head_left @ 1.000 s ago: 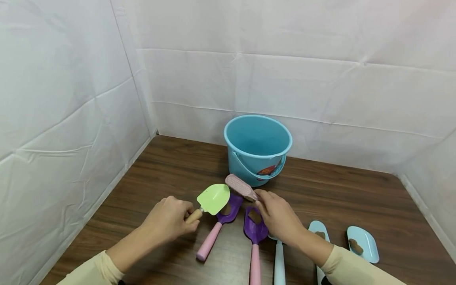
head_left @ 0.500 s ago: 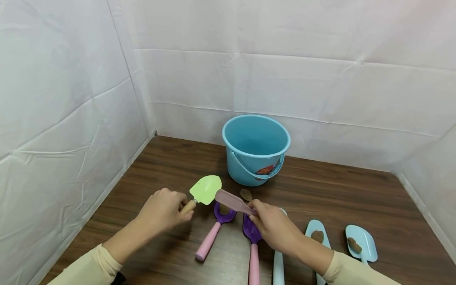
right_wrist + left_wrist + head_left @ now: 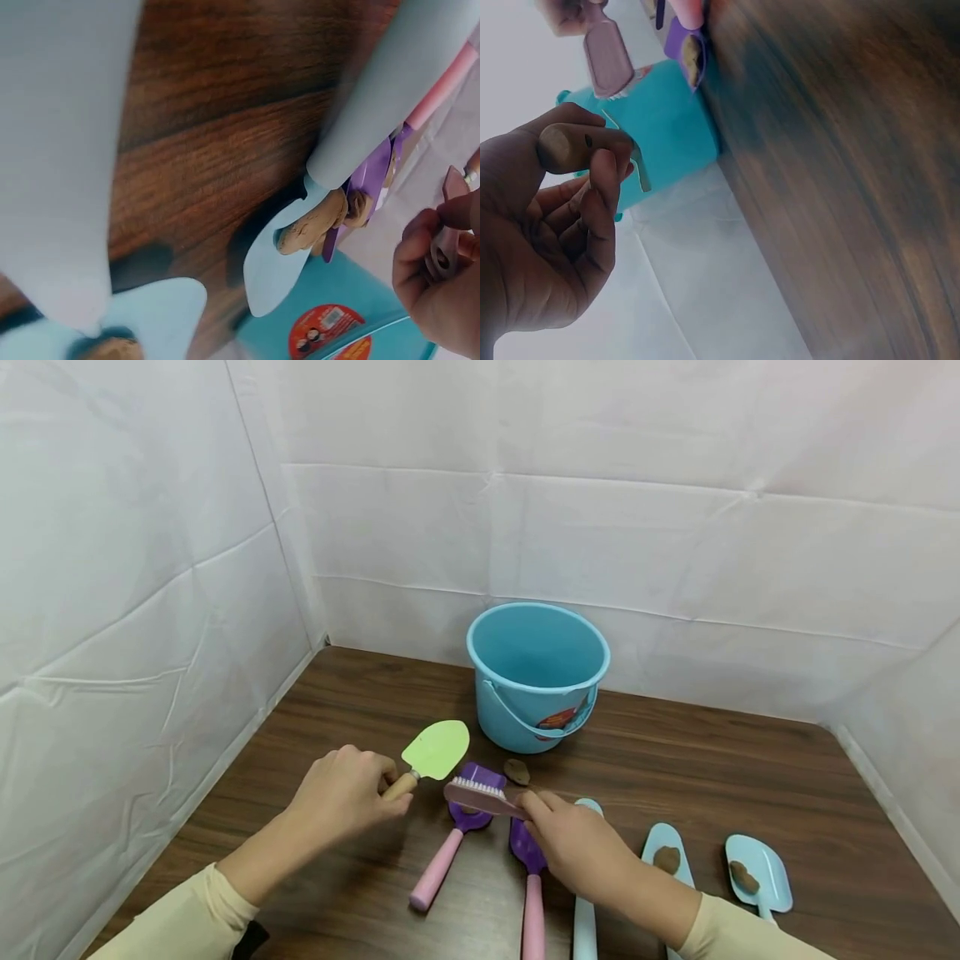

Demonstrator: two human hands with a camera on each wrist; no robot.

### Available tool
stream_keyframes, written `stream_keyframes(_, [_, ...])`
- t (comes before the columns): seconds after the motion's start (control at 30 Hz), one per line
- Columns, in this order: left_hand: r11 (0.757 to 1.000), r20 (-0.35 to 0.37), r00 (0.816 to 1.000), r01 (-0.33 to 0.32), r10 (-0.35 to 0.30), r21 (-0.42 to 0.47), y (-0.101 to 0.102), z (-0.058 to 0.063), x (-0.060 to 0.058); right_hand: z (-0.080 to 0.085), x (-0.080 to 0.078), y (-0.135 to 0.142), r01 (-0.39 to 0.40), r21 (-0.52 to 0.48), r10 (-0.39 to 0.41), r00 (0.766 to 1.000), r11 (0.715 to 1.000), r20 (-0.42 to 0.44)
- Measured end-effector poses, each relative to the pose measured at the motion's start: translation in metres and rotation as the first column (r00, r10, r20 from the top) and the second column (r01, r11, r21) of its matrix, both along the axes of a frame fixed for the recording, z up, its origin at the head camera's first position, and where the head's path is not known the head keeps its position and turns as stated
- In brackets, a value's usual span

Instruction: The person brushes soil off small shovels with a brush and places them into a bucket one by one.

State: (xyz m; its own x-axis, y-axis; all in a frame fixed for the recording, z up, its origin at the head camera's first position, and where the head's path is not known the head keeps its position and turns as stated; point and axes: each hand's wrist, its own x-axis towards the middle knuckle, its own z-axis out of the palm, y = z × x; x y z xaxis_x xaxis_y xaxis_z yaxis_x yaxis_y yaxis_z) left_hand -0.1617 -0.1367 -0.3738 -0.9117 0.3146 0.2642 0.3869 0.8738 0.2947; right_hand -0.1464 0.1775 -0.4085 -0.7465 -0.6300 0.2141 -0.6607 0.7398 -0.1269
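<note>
My left hand (image 3: 341, 793) grips the wooden handle of a small trowel (image 3: 437, 749), whose light green blade points away to the right. In the left wrist view, fingers curl round the trowel's handle (image 3: 577, 148). My right hand (image 3: 581, 843) pinches the handle of a pink brush (image 3: 480, 799). White bristles show along its upper edge. The brush head overlaps a purple shovel with a pink handle (image 3: 437, 870) in the head view, just right of the trowel. A brown clay-like lump (image 3: 517, 772) lies on the table in front of the blue bucket (image 3: 498, 714).
Another purple shovel with a pink handle (image 3: 533, 914) lies partly under my right hand. Several light blue shovels lie rightward, including a long one (image 3: 663, 839) and a wide one (image 3: 772, 872), both bearing brown lumps. White sheeting (image 3: 390, 527) walls in the wooden table (image 3: 360, 693).
The brush has moved left and nearer, off the brown lump by the bucket, and turned so its bristles show. The trowel has shifted slightly left and away, its blade lifting off the purple shovel.
</note>
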Motion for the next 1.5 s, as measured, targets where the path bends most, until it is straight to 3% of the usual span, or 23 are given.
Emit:
stream_keyframes(0.07, [1.000, 0.026, 1.000, 0.006, -0.006, 0.015, 0.002, 0.002, 0.000, -0.001, 0.001, -0.001, -0.053, 0.094, 0.063, 0.992, 0.994, -0.109])
stream_keyframes(0.13, [0.999, 0.057, 0.998, 0.009, -0.011, 0.030, 0.004, 0.004, 0.000, -0.002, 0.000, -0.002, -0.120, 0.174, 0.158, 0.961, 0.977, -0.226])
stream_keyframes(0.23, [0.997, 0.110, 0.994, 0.007, -0.015, 0.074, 0.007, 0.007, 0.002, -0.004, -0.001, -0.005, -0.182, 0.277, 0.286, 0.869, 0.944, -0.404])
stream_keyframes(0.37, [0.991, 0.169, 0.985, -0.001, -0.021, 0.130, 0.009, 0.011, 0.003, -0.006, -0.002, -0.012, -0.183, 0.349, 0.360, 0.749, 0.919, -0.556])
stream_keyframes(0.53, [0.988, 0.192, 0.981, 0.010, -0.040, 0.155, 0.011, 0.012, 0.004, -0.007, -0.002, -0.018, -0.168, 0.390, 0.395, 0.670, 0.905, -0.629])
stream_keyframes(0.67, [0.985, 0.193, 0.980, 0.022, -0.054, 0.169, 0.012, 0.014, 0.005, -0.006, -0.002, -0.021, -0.152, 0.424, 0.413, 0.651, 0.893, -0.637])
stream_keyframes(0.83, [0.981, 0.196, 0.977, 0.045, -0.082, 0.187, 0.014, 0.016, 0.008, -0.003, -0.003, -0.024, -0.164, 0.420, 0.412, 0.674, 0.893, -0.613])
stream_keyframes(1.13, [0.974, 0.212, 0.968, 0.090, -0.135, 0.209, 0.017, 0.016, 0.009, 0.000, -0.008, -0.023, -0.124, 0.443, 0.416, 0.625, 0.888, -0.660])
stream_keyframes(1.5, [0.966, 0.258, 0.953, 0.093, -0.157, 0.242, 0.017, 0.019, 0.009, 0.008, -0.028, -0.006, -0.059, 0.413, 0.361, 0.608, 0.909, -0.707])
